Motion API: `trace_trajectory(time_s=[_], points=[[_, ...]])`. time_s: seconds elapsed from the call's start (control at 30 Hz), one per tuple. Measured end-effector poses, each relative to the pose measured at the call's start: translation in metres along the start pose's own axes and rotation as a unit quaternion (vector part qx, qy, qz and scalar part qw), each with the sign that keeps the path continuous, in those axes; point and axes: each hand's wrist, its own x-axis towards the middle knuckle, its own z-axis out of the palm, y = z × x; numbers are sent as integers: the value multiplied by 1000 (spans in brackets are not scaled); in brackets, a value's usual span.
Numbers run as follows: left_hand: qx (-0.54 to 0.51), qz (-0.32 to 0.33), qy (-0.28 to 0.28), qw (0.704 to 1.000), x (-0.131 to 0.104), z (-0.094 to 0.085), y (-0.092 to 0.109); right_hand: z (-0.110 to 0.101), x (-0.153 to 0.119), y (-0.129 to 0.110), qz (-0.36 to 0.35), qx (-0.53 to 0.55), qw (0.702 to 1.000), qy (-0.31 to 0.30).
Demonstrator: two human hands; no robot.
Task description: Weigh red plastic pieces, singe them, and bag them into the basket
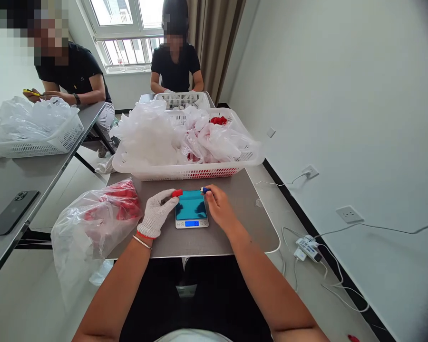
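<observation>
My left hand (157, 212), in a white knit glove with a red cuff, pinches a small red piece (177, 193) at its fingertips. Bare, my right hand (217, 205) grips a small blue tool with a pale tip (204, 190), its exact kind too small to make out. Between both hands lies a digital scale (191, 224) with a shiny teal plate and a lit blue display that seems to read zero. Left of the gloved hand, a clear plastic bag (100, 213) of red pieces slumps over the table edge.
A large white basket (185, 172) with plastic bags and red pieces stands behind the scale. On the left table are another basket (39, 147) and a phone (12, 212). Two people (174, 66) sit beyond. Cables and a power strip (308, 248) lie on the right floor.
</observation>
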Motion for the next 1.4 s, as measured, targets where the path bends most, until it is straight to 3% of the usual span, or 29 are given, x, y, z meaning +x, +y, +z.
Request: trace_trajectory(time_s=[0.17, 0.37, 0.57, 0.87, 1.1, 1.27, 1.4], points=[[-5, -3, -16, 1000, 1, 0, -2, 4, 27, -8, 38, -112, 992, -43], [17, -2, -21, 1000, 2, 0, -3, 19, 34, -1, 99, -147, 982, -65], [40, -7, -44, 998, 1, 4, -2, 22, 34, 1, 87, -216, 968, -90], [27, 1, -7, 1000, 1, 1, -5, 20, 25, 5, 35, -268, 957, -109], [47, 33, -82, 995, -3, 0, 3, 24, 28, -4, 61, -304, 946, -97], [22, 16, -31, 999, -2, 1, 2, 24, 21, -6, 40, -304, 944, -122], [69, 33, -42, 996, 0, -2, -2, 24, 20, -8, 40, -283, 952, -106]])
